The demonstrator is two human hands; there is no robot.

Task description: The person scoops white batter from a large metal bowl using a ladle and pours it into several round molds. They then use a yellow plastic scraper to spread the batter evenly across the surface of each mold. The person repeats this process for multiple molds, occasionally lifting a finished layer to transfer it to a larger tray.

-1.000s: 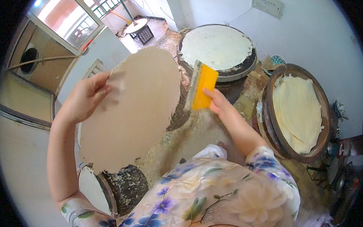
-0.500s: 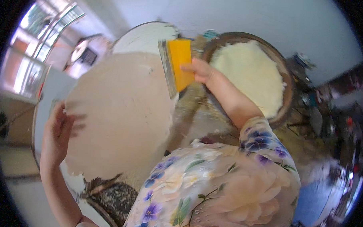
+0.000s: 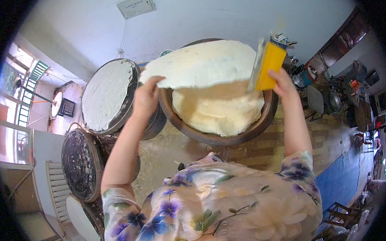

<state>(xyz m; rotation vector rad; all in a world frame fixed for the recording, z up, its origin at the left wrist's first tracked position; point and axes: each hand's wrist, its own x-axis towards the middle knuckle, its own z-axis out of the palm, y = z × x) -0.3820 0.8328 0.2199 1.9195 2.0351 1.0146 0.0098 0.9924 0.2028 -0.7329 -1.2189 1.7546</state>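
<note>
A large, thin, pale flatbread sheet (image 3: 203, 63) stretches between my hands over a wide brown round basin (image 3: 201, 135). My left hand (image 3: 146, 97) is closed on the sheet's left edge. In my right hand (image 3: 284, 84) is a wide yellow scraper (image 3: 271, 66) with a metal blade, held upright at the sheet's right end. Whether my right fingers also pinch the sheet, I cannot tell. Inside the basin, a cream-coloured stack of flatbread (image 3: 218, 115) shows below the sheet's near edge; the sheet hides its far part.
Left of the basin stands a round griddle (image 3: 106, 96) covered with a pale layer. Nearer me is a dark, crusted griddle (image 3: 81, 163), and at the lower left another pale-topped round (image 3: 83, 218). A chair (image 3: 315, 99) and kitchen clutter stand at the right. Behind the basin rises a wall.
The sheet has gone from the griddle at left to over the basin at right, carried between my hands. The view has turned right, and the dark griddle top is now exposed.
</note>
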